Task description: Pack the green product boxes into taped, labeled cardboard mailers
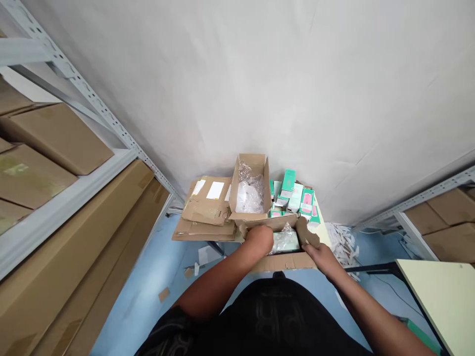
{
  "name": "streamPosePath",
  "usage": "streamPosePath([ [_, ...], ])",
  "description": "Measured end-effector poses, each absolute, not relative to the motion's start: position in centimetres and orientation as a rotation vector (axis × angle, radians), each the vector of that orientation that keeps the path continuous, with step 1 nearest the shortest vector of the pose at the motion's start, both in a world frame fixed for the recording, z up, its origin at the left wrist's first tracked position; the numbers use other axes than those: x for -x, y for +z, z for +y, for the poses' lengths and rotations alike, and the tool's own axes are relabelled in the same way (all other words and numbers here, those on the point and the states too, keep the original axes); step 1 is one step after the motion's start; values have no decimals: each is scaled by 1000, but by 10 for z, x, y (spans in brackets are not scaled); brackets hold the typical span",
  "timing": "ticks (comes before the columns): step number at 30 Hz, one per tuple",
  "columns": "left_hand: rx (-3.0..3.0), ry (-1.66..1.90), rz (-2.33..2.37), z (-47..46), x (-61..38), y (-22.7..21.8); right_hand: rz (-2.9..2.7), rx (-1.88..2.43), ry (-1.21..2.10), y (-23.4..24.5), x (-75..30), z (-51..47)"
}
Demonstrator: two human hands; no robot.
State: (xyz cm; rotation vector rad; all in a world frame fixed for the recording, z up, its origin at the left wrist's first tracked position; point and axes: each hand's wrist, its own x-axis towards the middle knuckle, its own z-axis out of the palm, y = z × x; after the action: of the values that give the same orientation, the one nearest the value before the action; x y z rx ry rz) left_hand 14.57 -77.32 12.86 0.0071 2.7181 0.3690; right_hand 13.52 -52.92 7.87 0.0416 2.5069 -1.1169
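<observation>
An open cardboard box (284, 262) stands at the near edge of the table, its flaps raised. Inside lies a pale green carton (291, 242) under clear plastic wrap (286, 231). My left hand (261, 238) reaches into the left side of this box, next to the wrap; its fingers are hidden, so whether it grips anything does not show. At the right, my right hand (319, 254) is closed on the torn right flap (308, 235), thumb on top.
Behind stands another open box (252, 216) filled with plastic packaging. Flattened cardboard (206, 210) lies left of it, several green-and-white cartons (288, 183) right. Shelving with boxes flanks both sides. Another tabletop (441, 291) juts in at lower right; scraps (343, 242) litter the blue floor.
</observation>
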Motion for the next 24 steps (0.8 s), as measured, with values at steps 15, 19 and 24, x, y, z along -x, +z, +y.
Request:
streamPosePath([
  [15,87,1301,3182,-849,-247,126,2426,-190,-1294,72,-177,-529],
  [19,272,1632,2621,-843,-251,84,2418,-256,-1360,72,-186,-521],
  [24,210,1700,2430,-818,-235,64,2421,-385,-1388,71,-203,-495],
])
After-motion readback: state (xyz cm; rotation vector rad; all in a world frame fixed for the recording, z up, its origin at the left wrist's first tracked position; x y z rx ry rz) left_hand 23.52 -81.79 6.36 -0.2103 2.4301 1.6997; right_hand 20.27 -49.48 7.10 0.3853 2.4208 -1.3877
